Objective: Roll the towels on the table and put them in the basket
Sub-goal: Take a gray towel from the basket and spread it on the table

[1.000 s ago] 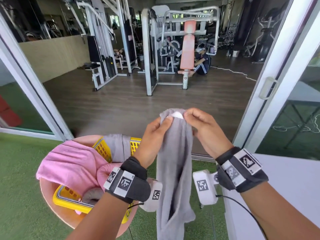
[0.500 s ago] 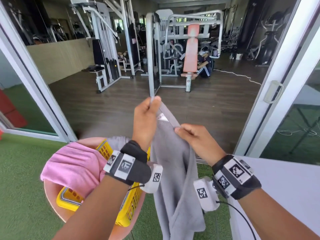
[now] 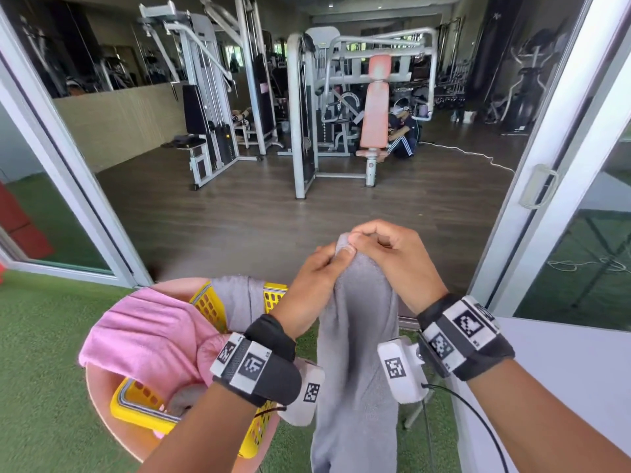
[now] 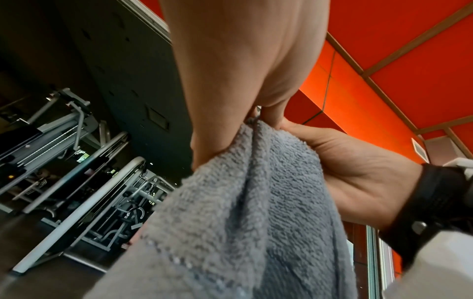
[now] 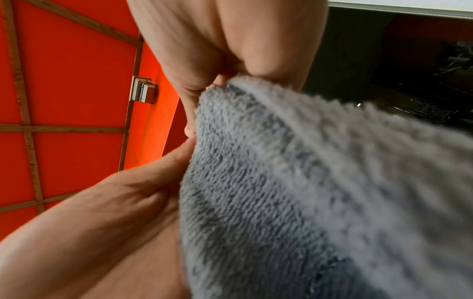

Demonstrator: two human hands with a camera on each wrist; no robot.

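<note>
A grey towel (image 3: pixel 358 353) hangs straight down in the air between my forearms. My left hand (image 3: pixel 317 278) and my right hand (image 3: pixel 389 257) both pinch its top edge, close together at one point. The left wrist view shows the grey towel (image 4: pixel 243 212) bunched under my left hand's fingers (image 4: pixel 230 81), with my right hand (image 4: pixel 358 178) gripping beside it. In the right wrist view the grey towel (image 5: pixel 307 192) fills the lower right. At the lower left a yellow basket (image 3: pixel 205 302) sits on a round pink table (image 3: pixel 106 418), with a pink towel (image 3: pixel 143 339) and another grey towel (image 3: pixel 239 298) draped over it.
A white table (image 3: pixel 563 387) stands at the lower right. Green turf (image 3: pixel 37 370) covers the ground around me. Ahead, an open sliding door (image 3: pixel 546 186) leads into a gym with weight machines (image 3: pixel 211 107), where a person (image 3: pixel 404 134) crouches.
My left hand came down from its raised position and met the right hand at the towel's top edge. The towel now hangs as a narrower strip.
</note>
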